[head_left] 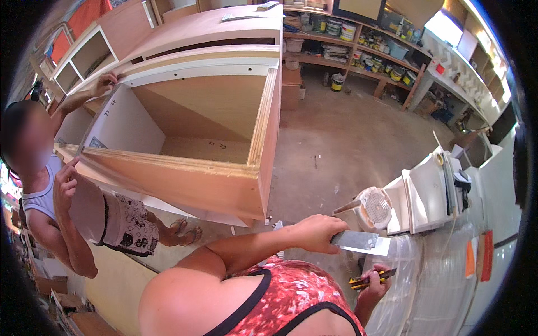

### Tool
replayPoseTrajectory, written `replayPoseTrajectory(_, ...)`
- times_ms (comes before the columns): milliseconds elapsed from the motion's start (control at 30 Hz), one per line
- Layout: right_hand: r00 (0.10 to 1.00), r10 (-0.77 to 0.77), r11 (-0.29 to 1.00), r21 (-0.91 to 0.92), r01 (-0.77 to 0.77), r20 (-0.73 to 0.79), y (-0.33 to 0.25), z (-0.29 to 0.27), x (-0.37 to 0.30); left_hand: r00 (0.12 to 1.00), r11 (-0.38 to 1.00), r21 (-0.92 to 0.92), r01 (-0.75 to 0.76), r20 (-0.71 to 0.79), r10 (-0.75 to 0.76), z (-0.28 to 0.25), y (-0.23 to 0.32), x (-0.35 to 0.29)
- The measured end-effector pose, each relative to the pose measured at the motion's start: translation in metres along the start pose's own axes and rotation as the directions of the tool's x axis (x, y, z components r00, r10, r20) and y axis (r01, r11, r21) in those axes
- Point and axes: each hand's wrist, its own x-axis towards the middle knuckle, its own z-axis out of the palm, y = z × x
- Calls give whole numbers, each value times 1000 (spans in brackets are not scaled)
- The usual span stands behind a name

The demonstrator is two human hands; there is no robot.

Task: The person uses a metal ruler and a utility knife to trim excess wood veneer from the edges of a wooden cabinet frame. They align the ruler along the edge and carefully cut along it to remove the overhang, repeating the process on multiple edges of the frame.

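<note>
My left hand point(320, 233) is closed on a flat grey plate point(356, 241) that looks like a putty knife or metal strip. A white piece point(382, 246) shows at its far end; whether the two are joined I cannot tell. Lower and to the right, my right hand point(376, 287) grips a yellow and black utility knife point(363, 279), its dark blade end pointing right. The two hands are apart. Ahead on the left stands an open wooden cabinet carcass point(179, 162) with plywood edges and white inner panels.
At left, a person point(42, 179) touches the cabinet's strip with both hands. A perforated round white seat point(374, 208) and white panels point(423, 187) stand at right, beside plastic-wrapped sheets point(392, 269). Shelves point(358, 45) with paint tubs line the back.
</note>
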Motion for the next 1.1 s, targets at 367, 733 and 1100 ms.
replayPoseTrajectory(367,699,505,682,262,-683,507,44,59,174,919,977,-3,212,-340,-200,-28,-34,41)
replayPoseTrajectory(733,486,132,820,180,-544,864,23,150,349,781,928,-189,321,-501,-372,-59,-52,137)
replayPoseTrajectory(1100,232,203,822,-37,-568,951,54,267,400,637,892,-293,345,-624,-452,-102,-99,146)
